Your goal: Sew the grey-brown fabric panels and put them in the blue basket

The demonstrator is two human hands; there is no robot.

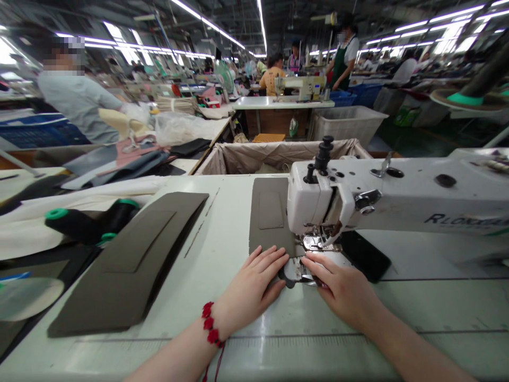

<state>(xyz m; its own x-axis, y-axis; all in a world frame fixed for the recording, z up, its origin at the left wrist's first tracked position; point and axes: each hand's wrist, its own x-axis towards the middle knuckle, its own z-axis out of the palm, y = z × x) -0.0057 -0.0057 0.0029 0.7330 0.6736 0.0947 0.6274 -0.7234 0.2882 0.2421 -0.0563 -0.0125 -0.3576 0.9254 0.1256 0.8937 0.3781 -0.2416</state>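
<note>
My left hand (260,278) lies flat, fingers stretched over the near edge of a grey-brown fabric panel (258,212). That panel, with a rectangular patch on it, runs beside and partly under the head of a white sewing machine (314,196). My right hand (344,289) is closed just right of the panel's near edge, fingertips at the metal needle plate (314,244). Pointed silver blades, seemingly thread snips (308,278), stick out from under its fingers; their handles are hidden. A red braided bracelet (210,323) circles my left wrist.
A stack of similar panels (135,260) lies at left, beside black thread cones (75,225). Against the machine bed rests a black phone (366,255). A cloth-lined bin (278,154) stands beyond the table. One co-worker (75,95) works at far left.
</note>
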